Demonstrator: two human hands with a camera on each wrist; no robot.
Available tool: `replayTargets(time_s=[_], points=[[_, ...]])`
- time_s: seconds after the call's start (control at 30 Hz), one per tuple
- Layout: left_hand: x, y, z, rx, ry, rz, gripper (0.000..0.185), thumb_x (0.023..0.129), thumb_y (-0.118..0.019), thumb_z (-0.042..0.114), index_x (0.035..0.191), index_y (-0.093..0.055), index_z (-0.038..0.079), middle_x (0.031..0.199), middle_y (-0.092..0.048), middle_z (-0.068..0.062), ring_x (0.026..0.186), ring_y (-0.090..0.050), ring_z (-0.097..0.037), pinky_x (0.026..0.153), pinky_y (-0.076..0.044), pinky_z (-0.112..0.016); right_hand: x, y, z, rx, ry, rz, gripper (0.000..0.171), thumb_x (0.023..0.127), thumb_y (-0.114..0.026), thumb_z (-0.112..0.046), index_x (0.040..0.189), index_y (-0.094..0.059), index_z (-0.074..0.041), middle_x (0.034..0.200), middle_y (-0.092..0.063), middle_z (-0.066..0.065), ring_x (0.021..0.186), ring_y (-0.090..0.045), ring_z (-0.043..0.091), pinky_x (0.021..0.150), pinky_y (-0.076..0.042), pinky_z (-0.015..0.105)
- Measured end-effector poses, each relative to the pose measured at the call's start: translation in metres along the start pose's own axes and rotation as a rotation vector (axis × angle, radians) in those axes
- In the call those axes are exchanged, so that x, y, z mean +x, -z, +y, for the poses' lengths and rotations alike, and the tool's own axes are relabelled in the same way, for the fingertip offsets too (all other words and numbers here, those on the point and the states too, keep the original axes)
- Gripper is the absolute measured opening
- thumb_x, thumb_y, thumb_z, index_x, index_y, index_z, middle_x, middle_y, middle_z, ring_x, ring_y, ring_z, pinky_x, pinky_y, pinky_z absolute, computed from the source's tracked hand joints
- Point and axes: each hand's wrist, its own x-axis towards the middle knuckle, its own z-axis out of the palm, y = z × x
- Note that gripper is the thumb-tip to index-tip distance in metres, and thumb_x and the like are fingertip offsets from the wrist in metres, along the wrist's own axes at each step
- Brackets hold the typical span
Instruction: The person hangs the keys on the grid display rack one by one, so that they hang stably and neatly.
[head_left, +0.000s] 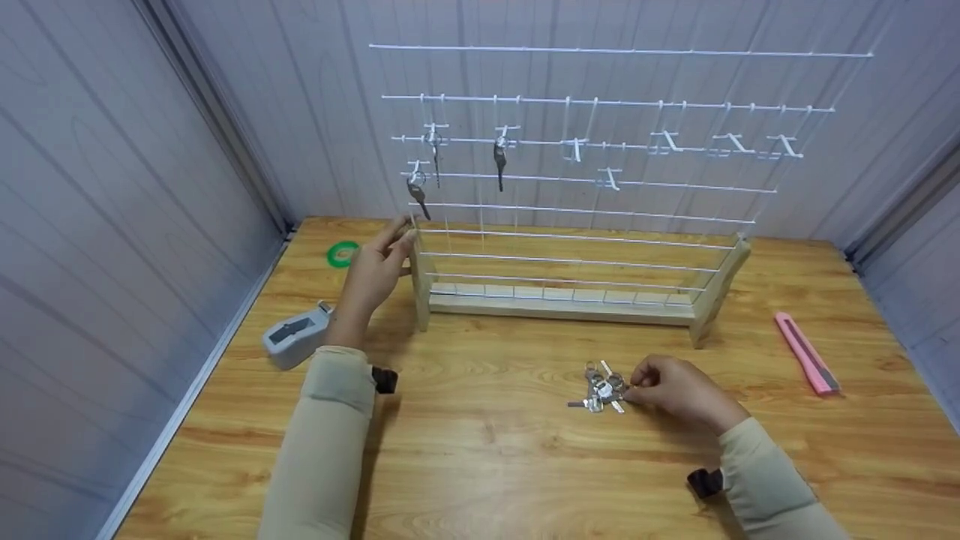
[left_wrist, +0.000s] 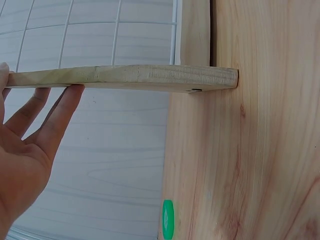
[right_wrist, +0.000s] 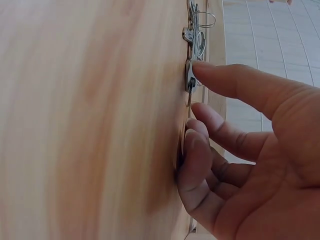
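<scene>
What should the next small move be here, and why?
Probably pinch one key and lift it off the pile: the right hand has its thumb on it, several hooks hang bare, and the left hand grips the rack by its side.

Table [head_left: 480, 465], rack [head_left: 562, 306], keys [head_left: 604, 390], dispenser [head_left: 294, 337], cutter [head_left: 804, 351], green ring [left_wrist: 168, 220], probably tape

a green ring [head_left: 332, 256], perhaps a tape roll, lies near a grey tape dispenser [head_left: 285, 346]. a pink cutter [head_left: 805, 352] lies well apart.
</scene>
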Motion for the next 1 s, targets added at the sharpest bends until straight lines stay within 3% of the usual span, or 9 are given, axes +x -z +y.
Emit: replayTargets(time_s=[0.33,0.5,1.0], points=[[0.0006,-0.0007,-0.0012,0.001,-0.027,0.003,0.059,0.108,-0.056,0.055,0.162,-0.048,0.034,0.157,-0.059,-0.016,0.14,-0.064,-0.035,0.1,-0.068,-0.044,-0.0014,-0.0024,0.0009,0.069,0.009,-0.012,0.032,0.095,-0.082,-0.023,0.109,-0.067,0.0,0.094,-0.064,0.004,0.083,-0.055,0.013,0.064,-0.046,0.018],[0.0003,-0.0008,0.0008,-0.007,-0.028,0.01,0.055,0.109,-0.057,0.053,0.16,-0.05,0.035,0.155,-0.061,-0.015,0.139,-0.064,-0.034,0.099,-0.068,-0.042,0.001,-0.003,0.0007,0.064,0.05,-0.019,0.028,0.094,-0.083,-0.02,0.106,-0.068,0.0,0.091,-0.063,0.002,0.082,-0.055,0.011,0.064,-0.046,0.017],[0.0012,-0.0012,0.0005,-0.005,-0.04,0.012,0.056,0.109,-0.056,0.054,0.161,-0.05,0.033,0.155,-0.06,-0.016,0.139,-0.064,-0.035,0.099,-0.068,-0.043,0.0057,-0.0017,0.0046,0.059,0.042,-0.061,0.021,0.096,-0.081,-0.021,0.098,-0.072,-0.003,0.086,-0.063,0.0,0.075,-0.055,0.01,0.061,-0.046,0.018]])
